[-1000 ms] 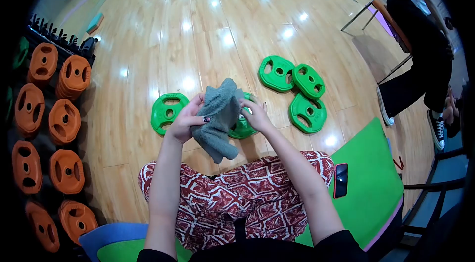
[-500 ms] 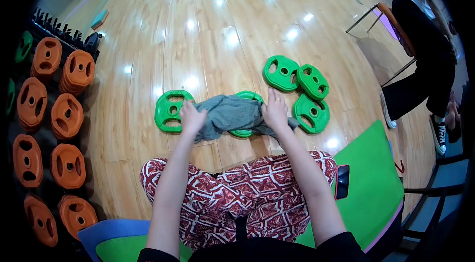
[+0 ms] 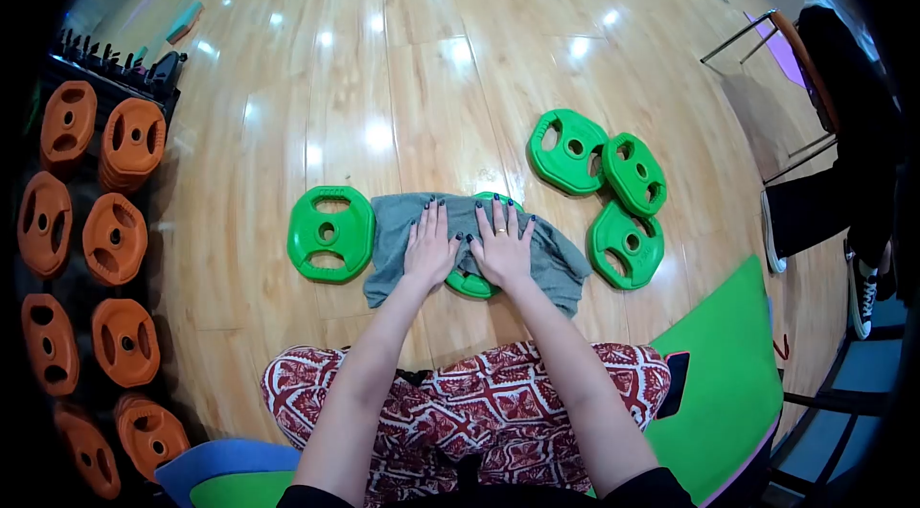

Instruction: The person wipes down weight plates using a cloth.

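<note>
A grey cloth point(image 3: 391, 238) lies spread over a green weight plate point(image 3: 471, 286), whose upper and lower edges show past it. My left hand point(image 3: 430, 246) rests flat on the cloth with its fingers stretched out. Close beside it, my right hand point(image 3: 502, 247) also presses flat on the cloth, fingers spread, a ring on one finger. Just left of the cloth, another green weight plate point(image 3: 331, 234) lies flat on the floor. To the right are three more green plates, an upper one point(image 3: 567, 151), a middle one point(image 3: 634, 174) leaning on its neighbours, and a lower one point(image 3: 626, 244).
Orange weight plates point(image 3: 126, 342) are stacked on a rack at the left. A green mat point(image 3: 719, 393) with a phone point(image 3: 675, 384) on it lies at my right. Further right, a person in black trousers point(image 3: 815, 206) sits on a chair point(image 3: 805, 67).
My hands were gripping the bunched cloth at its two sides. They have let go, moved inward and now lie flat on it, and the cloth is more spread out.
</note>
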{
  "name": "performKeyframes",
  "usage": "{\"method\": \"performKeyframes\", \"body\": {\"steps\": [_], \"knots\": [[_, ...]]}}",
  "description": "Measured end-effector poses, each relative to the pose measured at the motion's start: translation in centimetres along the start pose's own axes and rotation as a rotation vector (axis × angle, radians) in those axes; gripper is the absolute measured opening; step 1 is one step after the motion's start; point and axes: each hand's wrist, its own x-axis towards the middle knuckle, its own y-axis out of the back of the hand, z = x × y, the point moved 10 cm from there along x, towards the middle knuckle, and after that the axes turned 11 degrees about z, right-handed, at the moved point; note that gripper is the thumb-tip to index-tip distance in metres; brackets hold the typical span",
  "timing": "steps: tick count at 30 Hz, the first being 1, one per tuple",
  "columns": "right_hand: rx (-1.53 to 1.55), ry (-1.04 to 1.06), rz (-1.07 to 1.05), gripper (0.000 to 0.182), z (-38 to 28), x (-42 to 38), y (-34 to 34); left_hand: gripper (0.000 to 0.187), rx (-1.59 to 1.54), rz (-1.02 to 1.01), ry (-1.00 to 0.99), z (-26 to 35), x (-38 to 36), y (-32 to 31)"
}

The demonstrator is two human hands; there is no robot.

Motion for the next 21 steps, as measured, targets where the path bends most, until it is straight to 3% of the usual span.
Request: {"method": "performKeyframes", "body": {"steps": [9,21], "knots": [[-0.017,-0.040,-0.013,0.058,-0.4,-0.3,0.3,0.060,0.045,0.045,-0.029,1.0,-1.5,0.2],[0.048,0.005,-0.403,0.054,-2.5,-8.2,0.3,0.062,0.054,-0.168,-0.111,3.0,-10.0,-1.2]]}}
